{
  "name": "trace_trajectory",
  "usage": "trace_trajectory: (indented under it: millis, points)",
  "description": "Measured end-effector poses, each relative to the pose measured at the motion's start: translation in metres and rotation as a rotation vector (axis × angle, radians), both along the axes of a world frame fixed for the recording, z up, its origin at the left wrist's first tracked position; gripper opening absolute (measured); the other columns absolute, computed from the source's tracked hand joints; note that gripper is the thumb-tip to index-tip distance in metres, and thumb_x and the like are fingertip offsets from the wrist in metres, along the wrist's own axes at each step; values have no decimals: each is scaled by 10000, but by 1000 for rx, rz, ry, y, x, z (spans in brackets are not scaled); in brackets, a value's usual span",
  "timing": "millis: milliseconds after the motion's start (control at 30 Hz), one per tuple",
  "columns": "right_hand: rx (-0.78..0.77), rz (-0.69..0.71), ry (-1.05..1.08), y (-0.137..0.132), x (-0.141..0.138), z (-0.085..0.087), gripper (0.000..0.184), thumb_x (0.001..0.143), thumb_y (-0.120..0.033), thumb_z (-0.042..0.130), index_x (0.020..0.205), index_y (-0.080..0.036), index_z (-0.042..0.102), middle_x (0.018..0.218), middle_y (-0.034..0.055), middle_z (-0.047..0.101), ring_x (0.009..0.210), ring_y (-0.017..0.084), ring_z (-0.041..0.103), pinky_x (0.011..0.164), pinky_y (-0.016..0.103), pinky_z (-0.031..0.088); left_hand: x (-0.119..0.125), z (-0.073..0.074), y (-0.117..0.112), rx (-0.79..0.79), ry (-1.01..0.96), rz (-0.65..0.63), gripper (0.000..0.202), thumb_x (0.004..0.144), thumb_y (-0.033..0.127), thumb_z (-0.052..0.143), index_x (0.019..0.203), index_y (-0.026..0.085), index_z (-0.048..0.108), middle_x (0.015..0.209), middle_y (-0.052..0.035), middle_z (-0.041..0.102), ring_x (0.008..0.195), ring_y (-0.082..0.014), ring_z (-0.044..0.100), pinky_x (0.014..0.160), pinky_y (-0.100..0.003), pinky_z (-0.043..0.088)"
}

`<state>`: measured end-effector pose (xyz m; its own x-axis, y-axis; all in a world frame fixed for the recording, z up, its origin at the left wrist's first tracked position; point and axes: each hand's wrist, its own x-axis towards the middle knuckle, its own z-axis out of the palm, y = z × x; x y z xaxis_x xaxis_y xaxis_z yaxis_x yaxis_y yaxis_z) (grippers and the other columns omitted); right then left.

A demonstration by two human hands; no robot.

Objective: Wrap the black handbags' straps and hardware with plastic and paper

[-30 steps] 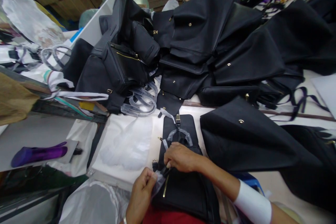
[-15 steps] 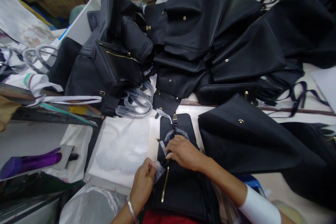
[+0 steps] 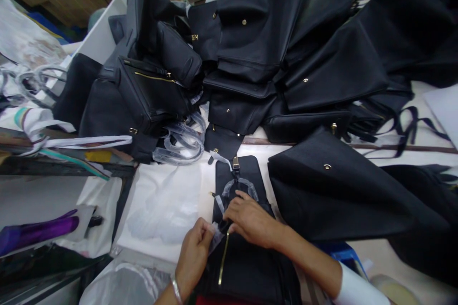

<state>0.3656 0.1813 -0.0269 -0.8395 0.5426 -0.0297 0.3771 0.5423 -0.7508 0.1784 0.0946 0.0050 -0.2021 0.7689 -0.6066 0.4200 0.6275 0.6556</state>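
A black bag with a gold zipper lies in front of me on the white table. My left hand pinches a piece of clear plastic wrap at the bag's left edge. My right hand rests on the bag with fingers curled at the same spot, next to the zipper's top end. Above my hands a plastic-wrapped handle and a gold clasp lie on the bag's flap.
A big heap of black bags fills the far side of the table, and one flat black bag lies right of my arm. Clear plastic sheets lie to the left. A purple tool sits on a lower shelf at left.
The view has shifted slightly, so everything sits a little higher and further left. My left hand rose toward the right hand, still pinching the plastic; the right hand stays on the bag.
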Motion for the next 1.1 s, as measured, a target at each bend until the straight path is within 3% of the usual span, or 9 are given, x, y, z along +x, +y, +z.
trace_trajectory:
  millis: [100,300,500,600,700,800,967,1100]
  points:
    - [20,-78,-41,7,4,-10,129,854,-191,554,946,-226,638,941,29,651,994,198,533,1094,454,186,-2,-1,1,-21,6,-6,272,875,402,482,680,213,462,604,60,439,600,-147,427,563,-246,306]
    - [-17,-4,31,-9,-3,-14,106,864,-201,539,857,-227,642,860,6,654,971,176,532,1094,422,192,4,-10,3,-15,21,-24,261,882,382,481,683,219,438,616,61,427,611,-146,422,573,-244,305]
    - [-96,-245,34,19,12,-16,177,922,-206,484,992,-240,643,920,14,669,962,164,547,1016,377,289,2,-9,3,-29,59,-77,268,919,401,429,714,228,439,626,58,450,627,-154,456,595,-244,316]
    - [-59,-108,70,31,4,-24,223,892,-207,541,1088,-260,633,1047,22,663,1039,176,527,952,346,327,-1,-5,1,-26,75,-95,270,920,412,428,719,233,436,627,57,464,624,-157,474,603,-242,329]
    - [-92,44,84,33,-6,-34,174,884,-203,551,996,-254,675,1015,2,683,1006,162,550,875,301,352,-2,-3,1,-28,108,-110,269,922,425,419,726,240,432,633,51,489,628,-166,497,612,-245,345]
    - [-112,104,76,34,-12,-42,155,886,-215,555,968,-249,681,968,-13,702,981,155,569,834,281,359,-3,-3,1,-43,154,-147,262,926,437,395,743,252,431,647,40,529,637,-180,532,626,-255,365]
    - [57,247,43,38,-18,-41,158,871,-245,562,995,-243,660,952,3,711,936,180,589,778,288,369,-14,-8,-3,-43,238,-251,216,902,461,383,801,283,453,655,29,610,635,-212,606,639,-282,408]
    - [95,317,-37,39,-25,-40,179,891,-239,503,1010,-225,636,871,16,714,804,180,611,632,273,360,-22,-20,-1,-20,301,-227,287,822,575,451,760,305,525,635,40,655,598,-223,638,579,-279,460]
